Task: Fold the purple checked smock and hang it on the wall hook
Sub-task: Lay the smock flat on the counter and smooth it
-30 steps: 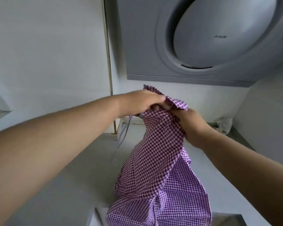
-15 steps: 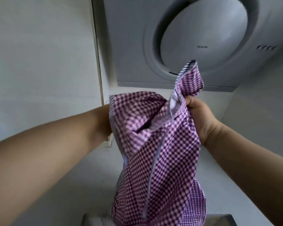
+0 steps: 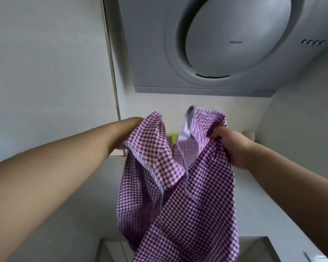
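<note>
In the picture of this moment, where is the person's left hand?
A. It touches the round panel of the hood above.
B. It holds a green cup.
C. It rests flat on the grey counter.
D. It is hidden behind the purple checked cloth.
D: the left forearm runs up to the purple checked smock and the hand is covered by a fold of it, while the right hand grips the cloth's other upper edge.

A grey range hood (image 3: 225, 44) with a round panel hangs overhead, a white cabinet (image 3: 45, 63) just left of it and a pale surface (image 3: 74, 214) below.
</note>
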